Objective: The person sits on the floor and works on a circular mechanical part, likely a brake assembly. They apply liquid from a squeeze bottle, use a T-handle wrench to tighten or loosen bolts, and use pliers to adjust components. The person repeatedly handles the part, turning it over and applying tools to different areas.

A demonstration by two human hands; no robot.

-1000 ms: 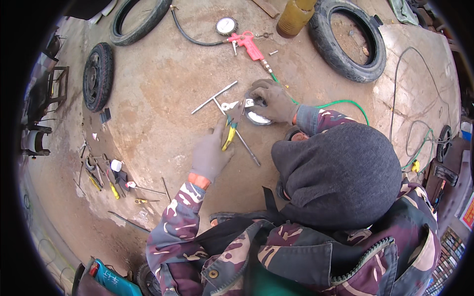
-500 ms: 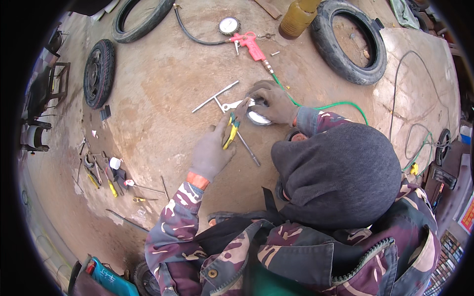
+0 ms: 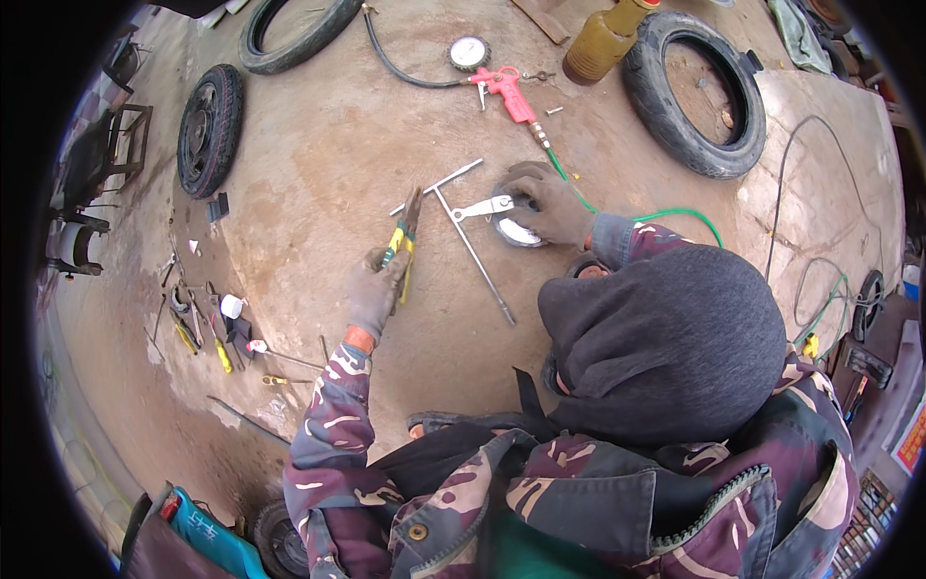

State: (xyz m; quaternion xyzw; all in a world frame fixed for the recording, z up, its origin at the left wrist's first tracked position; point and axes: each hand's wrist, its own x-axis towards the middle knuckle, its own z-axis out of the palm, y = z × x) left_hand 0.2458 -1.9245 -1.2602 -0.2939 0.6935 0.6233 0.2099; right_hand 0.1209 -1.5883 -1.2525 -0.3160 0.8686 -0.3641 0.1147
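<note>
My left hand (image 3: 372, 292), gloved in grey, is closed around the yellow-and-green handles of a pair of pliers (image 3: 412, 212). The jaws point away from me, above the floor near a T-handle socket wrench (image 3: 475, 257). My right hand (image 3: 552, 203), also gloved, grips a round metal brake plate (image 3: 519, 234) from above. A silver lever arm (image 3: 480, 207) sticks out from this plate toward the left, its free end by the T-wrench's shaft. The palm and fingers hide much of the plate.
A red tyre inflator gun (image 3: 508, 95) with gauge and green hose lies beyond my hands. Around it are a bare tyre (image 3: 675, 111), a yellowish bottle (image 3: 600, 48) and a wheel (image 3: 208, 133). Scattered hand tools (image 3: 217, 333) lie at left; my bent knee (image 3: 666, 338) is at right.
My left hand has drawn the pliers back to the left, away from the lever arm. The lever and the T-wrench now show fully. My right hand stays on the brake plate.
</note>
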